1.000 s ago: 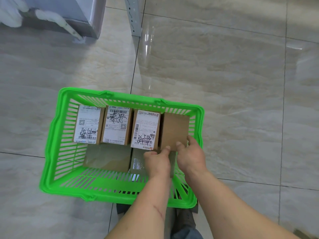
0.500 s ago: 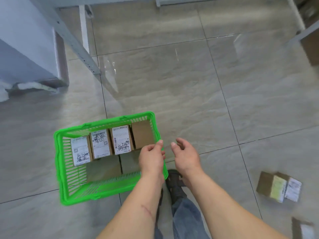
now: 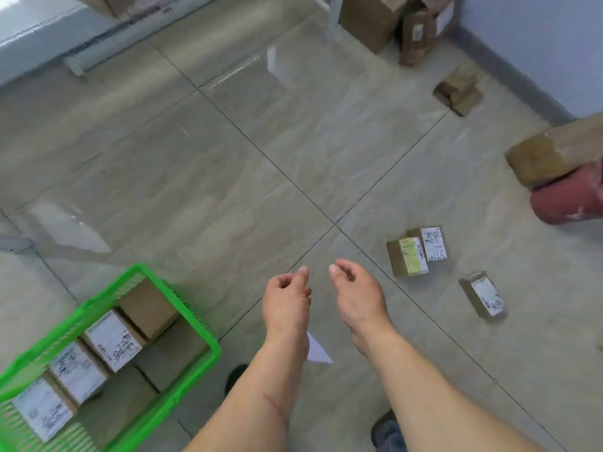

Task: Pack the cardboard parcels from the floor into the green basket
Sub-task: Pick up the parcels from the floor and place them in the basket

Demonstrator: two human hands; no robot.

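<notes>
Both your hands, left (image 3: 286, 300) and right (image 3: 357, 296), hang empty with fingers loosely curled. Three parcels (image 3: 408, 261) sit on the floor (image 3: 228, 177), green basket (image 3: 208, 353) well apart.

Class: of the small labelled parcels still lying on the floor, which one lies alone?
The lone parcel nearest the lower right, with its white label facing up. The other two lie pressed together as a pair beyond it.

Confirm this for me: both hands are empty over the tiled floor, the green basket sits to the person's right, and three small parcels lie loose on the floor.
One thing is wrong: the green basket sits to the person's left, not the right, as the head view shows. The rest holds: the left hand and right hand are empty, and three small parcels lie loose on the floor.
</notes>
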